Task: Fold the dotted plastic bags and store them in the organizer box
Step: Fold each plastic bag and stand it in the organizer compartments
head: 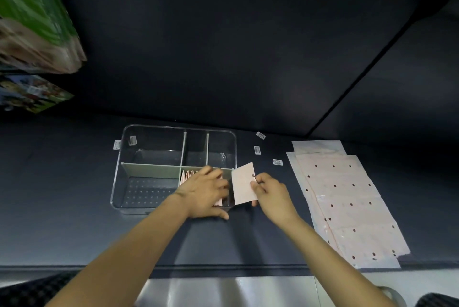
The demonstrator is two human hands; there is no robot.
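From the head view I see my right hand (269, 188) pinching a folded dotted bag (244, 183) upright just outside the right wall of the clear organizer box (124, 147), which sits mid-surface. My left hand (206, 192) lies with fingers spread over the near-right compartment, touching folded bags (186, 175) standing there. Flat dotted bags (347, 197) are stacked toward the surface's right edge

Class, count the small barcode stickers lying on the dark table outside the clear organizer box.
4: one beside the box's far-left corner, three between box and unfolded bags. Another sits on the box wall; hands may hide more.
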